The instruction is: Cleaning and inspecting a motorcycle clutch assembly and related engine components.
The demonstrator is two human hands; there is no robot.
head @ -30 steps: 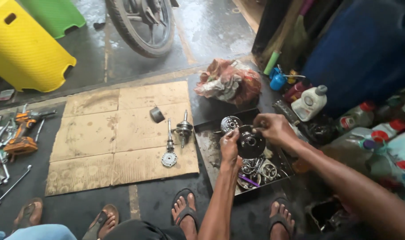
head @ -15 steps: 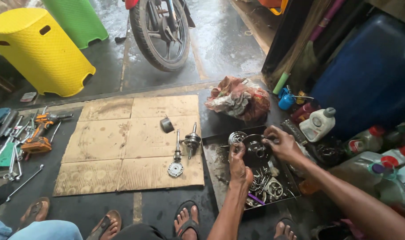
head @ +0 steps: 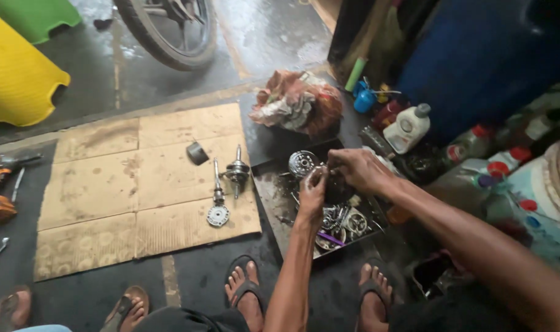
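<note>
Both my hands are over a dark metal tray (head: 274, 193) full of oily engine parts. My left hand (head: 312, 189) pinches a small part at its fingertips, just right of a round toothed metal gear (head: 302, 163). My right hand (head: 358, 169) grips a dark round part that its fingers mostly hide. Several gears and rings (head: 344, 220) lie in the tray beneath my hands. On the cardboard sheet (head: 108, 197) to the left lie a crankshaft (head: 237, 172), a connecting rod with a round end (head: 218, 208) and a small dark cylinder (head: 197, 153).
A heap of dirty rags (head: 297, 101) lies behind the tray. White and clear bottles (head: 407, 127) and red-capped jugs stand at the right by a blue drum (head: 476, 55). A motorcycle wheel (head: 169, 31) and yellow plastic bin (head: 19, 74) are behind. Another person's sandalled feet (head: 126, 307) sit bottom left.
My hands stay over the tray, working the small part between them; the left hand's fingers have risen toward the right hand. The view has shifted closer and lower.
</note>
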